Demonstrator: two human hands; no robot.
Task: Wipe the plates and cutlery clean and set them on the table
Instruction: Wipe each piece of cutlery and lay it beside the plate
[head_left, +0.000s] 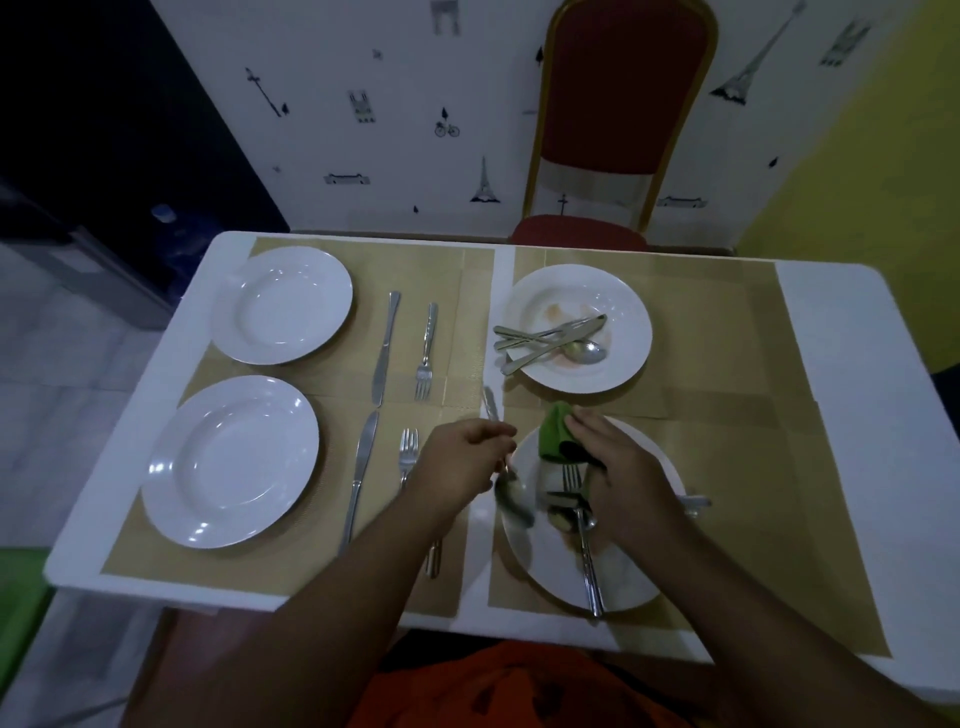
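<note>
My left hand (462, 462) grips a spoon (511, 499), its blurred bowl hanging over the left rim of the near right plate (623, 577). My right hand (618, 473) holds a green cloth (556, 431) above that plate. A fork (584, 530) and another piece of cutlery lie on the plate. The far right plate (618, 301) is stained and carries several pieces of cutlery (550, 338). Two white plates (231, 462) (283, 304) sit on the left, each with a knife (361, 467) (385, 345) and a fork (408, 454) (426, 351) beside it.
Gold placemats (727, 322) cover the white table (841, 332). A red chair (618, 124) stands at the far side against a patterned wall. A yellow wall is at the right. Orange clothing shows at the near edge.
</note>
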